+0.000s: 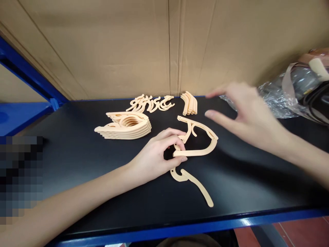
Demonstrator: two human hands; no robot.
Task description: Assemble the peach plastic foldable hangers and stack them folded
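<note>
My left hand [156, 156] pinches a peach plastic frame piece [203, 144], a curved open loop, holding it just above the black tabletop [77, 164]. A loose curved arm piece [192, 181] of the same plastic lies just below that hand. My right hand [246, 116] hovers over the table to the right of the frame piece, fingers spread and blurred by motion, holding nothing. Farther back lie a stack of frame pieces [125, 125], a group of small hook-shaped pieces [151, 103] and a bundle of short curved pieces [189, 103].
A cardboard wall [128, 44] backs the table. A crumpled clear plastic bag [295, 92] with dark items lies at the right. Blue shelf rails [28, 79] run at the left, and a blue edge [180, 228] borders the table's front.
</note>
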